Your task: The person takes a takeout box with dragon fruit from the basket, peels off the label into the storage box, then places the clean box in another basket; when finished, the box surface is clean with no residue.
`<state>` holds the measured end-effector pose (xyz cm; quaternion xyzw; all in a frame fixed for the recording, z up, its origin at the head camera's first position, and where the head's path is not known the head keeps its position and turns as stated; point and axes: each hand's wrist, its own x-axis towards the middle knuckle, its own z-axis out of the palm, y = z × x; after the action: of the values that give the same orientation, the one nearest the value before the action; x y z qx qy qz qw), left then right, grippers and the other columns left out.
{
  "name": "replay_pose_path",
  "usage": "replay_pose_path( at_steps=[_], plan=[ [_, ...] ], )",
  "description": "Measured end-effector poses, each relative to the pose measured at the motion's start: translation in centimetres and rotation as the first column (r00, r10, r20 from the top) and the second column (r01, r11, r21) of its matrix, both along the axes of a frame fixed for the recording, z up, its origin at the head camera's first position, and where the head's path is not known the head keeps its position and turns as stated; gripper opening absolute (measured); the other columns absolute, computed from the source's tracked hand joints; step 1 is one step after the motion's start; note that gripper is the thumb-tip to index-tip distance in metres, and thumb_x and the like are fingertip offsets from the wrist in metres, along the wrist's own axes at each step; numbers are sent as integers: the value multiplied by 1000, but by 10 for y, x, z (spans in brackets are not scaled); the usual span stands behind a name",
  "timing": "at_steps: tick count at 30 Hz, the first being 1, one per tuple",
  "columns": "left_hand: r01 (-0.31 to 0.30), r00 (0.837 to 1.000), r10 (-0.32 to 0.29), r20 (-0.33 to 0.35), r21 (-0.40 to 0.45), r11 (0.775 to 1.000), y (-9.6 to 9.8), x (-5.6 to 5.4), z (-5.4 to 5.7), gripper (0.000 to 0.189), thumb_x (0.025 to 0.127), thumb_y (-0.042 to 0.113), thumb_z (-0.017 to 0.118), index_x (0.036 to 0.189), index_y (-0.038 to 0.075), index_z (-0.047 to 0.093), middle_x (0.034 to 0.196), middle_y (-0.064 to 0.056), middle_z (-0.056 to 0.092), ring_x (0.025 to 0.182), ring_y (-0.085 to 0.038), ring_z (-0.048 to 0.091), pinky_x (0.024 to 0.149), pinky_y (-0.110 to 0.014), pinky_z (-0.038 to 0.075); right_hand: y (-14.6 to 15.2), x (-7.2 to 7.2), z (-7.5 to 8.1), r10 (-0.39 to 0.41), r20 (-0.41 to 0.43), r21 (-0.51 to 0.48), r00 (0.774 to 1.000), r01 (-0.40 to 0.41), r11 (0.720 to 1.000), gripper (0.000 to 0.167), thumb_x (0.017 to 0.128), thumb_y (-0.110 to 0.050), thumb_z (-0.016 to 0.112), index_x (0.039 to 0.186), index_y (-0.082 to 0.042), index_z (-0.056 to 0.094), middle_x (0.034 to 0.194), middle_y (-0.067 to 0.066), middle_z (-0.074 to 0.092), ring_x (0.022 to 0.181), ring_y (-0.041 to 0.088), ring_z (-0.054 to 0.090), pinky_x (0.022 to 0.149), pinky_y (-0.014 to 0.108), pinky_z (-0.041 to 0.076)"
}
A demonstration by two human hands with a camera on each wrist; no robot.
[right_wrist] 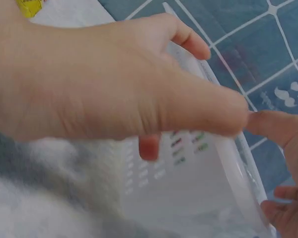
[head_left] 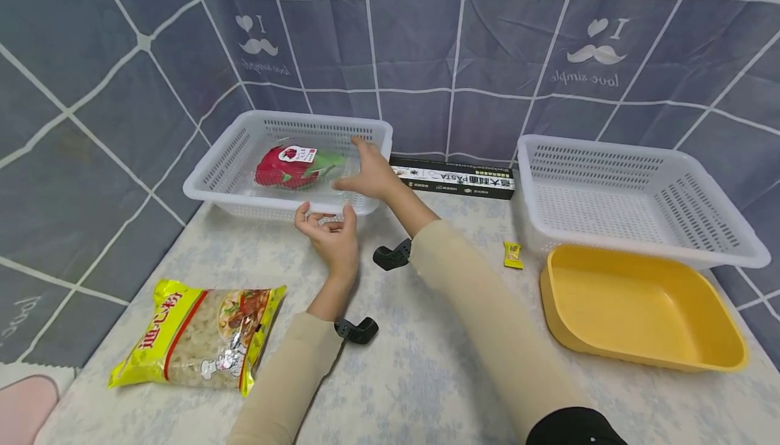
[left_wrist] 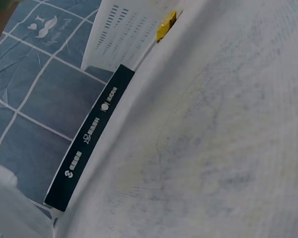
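A white slotted basket (head_left: pixel 237 202) stands at the back left. Inside lies a red-and-green item (head_left: pixel 286 168) in clear plastic with a white label. My right hand (head_left: pixel 374 173) reaches over the basket's right end, thumb and index finger spread apart above the inside. In the right wrist view, that thumb crosses the rim (right_wrist: pixel 231 168) and one fingertip (right_wrist: pixel 149 148) shows beside the slotted wall. My left hand (head_left: pixel 332 238) is at the front wall, its loosely bent fingers outside and its thumb tip right at the rim, close to the right thumb.
A long black pasta box (head_left: pixel 453 179) lies along the back. To the right stand another white basket (head_left: pixel 609 245) and a yellow tub (head_left: pixel 646 357), with a small yellow packet (head_left: pixel 512 255) beside them. A yellow bag of pale dried food (head_left: pixel 198 336) lies front left.
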<state>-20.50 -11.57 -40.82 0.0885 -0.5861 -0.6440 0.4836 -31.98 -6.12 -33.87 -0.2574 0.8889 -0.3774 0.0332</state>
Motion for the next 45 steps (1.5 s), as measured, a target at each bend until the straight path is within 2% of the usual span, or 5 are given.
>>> replay_pose_path(
  at_steps=[22,28,33,38,45],
  plan=[
    [15,999,-16,43,14,1000,2,5,10,58,82,-6,67,125,-10,29,91,-22,43,58,-16,48,57,-17,44,-38,7,-3,-175,265,56,948,166,985,116,73,-41,85,157,-13,10,157,24,15,138,39,31,103,49,40],
    [1,999,-2,41,7,1000,1,5,10,58,81,-4,67,125,-10,29,91,-27,43,58,-14,48,58,-17,44,-44,8,-8,-190,356,-85,915,234,969,111,74,-33,85,156,-17,13,154,18,26,137,36,32,103,49,40],
    [13,999,-13,43,15,1000,0,5,9,58,82,-2,67,126,-8,29,92,-17,45,57,-14,48,57,-18,44,-50,7,-13,-252,421,-202,872,361,911,108,77,-26,84,156,-16,10,150,19,30,132,35,36,100,45,42],
    [8,1000,-9,29,13,1000,1,6,10,59,81,-3,66,126,-11,29,92,-18,46,57,-15,48,57,-19,44,-51,7,-11,-299,503,-191,811,442,877,105,81,-30,78,155,-10,7,148,23,29,117,34,50,88,38,51],
    [1,999,-1,33,-5,1000,0,6,10,59,81,-4,66,126,-12,28,91,-23,46,57,-16,48,57,-18,44,-53,5,-11,-322,548,-208,772,499,841,82,89,-26,68,151,0,20,140,23,37,107,28,53,71,28,56]
  ],
)
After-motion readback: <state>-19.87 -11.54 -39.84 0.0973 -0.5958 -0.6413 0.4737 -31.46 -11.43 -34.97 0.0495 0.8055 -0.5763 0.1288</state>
